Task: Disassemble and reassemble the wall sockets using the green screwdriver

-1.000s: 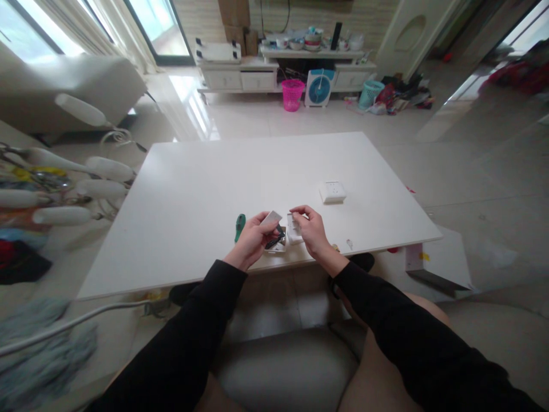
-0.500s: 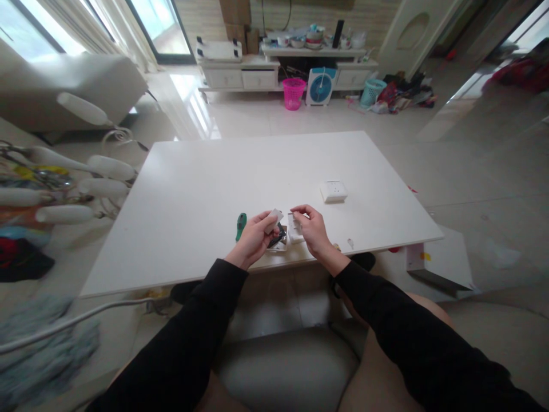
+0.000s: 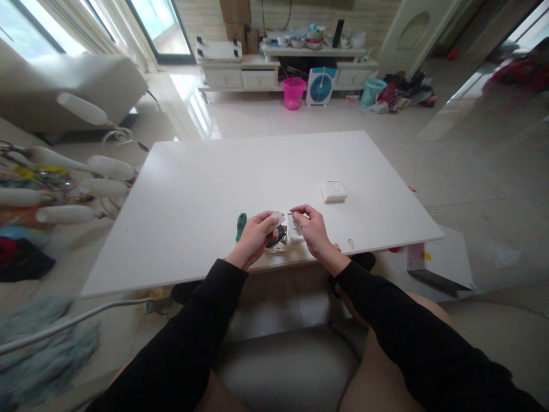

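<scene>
My left hand (image 3: pixel 258 233) is closed around a flat white plate (image 3: pixel 278 217), thumb on top. Just under it stands a small open box (image 3: pixel 278 246) holding dark and light small parts. My right hand (image 3: pixel 312 226) pinches thumb and forefinger together over a white plastic casing (image 3: pixel 294 230) lying on the table; whatever is between those fingertips is too small to make out. A green-handled tool (image 3: pixel 241 225), probably a screwdriver, lies left of my left hand. Farther off to the right sits a white wall socket (image 3: pixel 333 191) with its face up.
The white table (image 3: pixel 206 189) has its near edge just below my hands. Close to that edge on the right lies a small clear bag (image 3: pixel 350 243). A white lamp with several arms (image 3: pixel 110 167) stands beside the table's left edge. An open white box (image 3: pixel 441 260) is on the floor at right.
The white plate in my left hand has tilted and moved slightly down and to the right. More of the small parts box shows beneath it. My right hand has barely moved.
</scene>
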Demonstrator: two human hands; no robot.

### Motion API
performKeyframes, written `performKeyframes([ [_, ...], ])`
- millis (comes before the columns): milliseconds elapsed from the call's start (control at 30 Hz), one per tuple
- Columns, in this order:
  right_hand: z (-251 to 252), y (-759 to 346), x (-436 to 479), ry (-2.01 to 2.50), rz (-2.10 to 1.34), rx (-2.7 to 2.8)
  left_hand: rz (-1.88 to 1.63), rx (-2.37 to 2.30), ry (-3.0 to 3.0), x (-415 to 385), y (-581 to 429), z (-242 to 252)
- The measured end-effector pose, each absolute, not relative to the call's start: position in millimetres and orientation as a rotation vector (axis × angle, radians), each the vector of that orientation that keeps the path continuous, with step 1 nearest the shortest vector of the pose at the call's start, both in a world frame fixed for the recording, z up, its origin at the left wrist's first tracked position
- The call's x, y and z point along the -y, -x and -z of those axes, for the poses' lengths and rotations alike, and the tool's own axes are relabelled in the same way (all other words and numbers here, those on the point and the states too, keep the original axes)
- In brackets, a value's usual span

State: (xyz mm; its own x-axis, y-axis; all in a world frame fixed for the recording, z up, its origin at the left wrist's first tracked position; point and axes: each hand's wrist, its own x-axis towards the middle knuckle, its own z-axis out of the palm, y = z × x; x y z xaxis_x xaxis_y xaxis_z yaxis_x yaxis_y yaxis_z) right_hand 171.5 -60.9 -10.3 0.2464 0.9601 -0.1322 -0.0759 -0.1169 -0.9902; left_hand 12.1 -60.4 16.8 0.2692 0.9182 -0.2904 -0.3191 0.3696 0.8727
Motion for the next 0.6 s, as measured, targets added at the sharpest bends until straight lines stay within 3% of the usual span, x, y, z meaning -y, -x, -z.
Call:
performKeyframes([
  [600,11.5,-172.6,60.6,1.364,-1.141,0.916,-0.965,-0.947,-0.848,60.5,-10.9,-18.4],
])
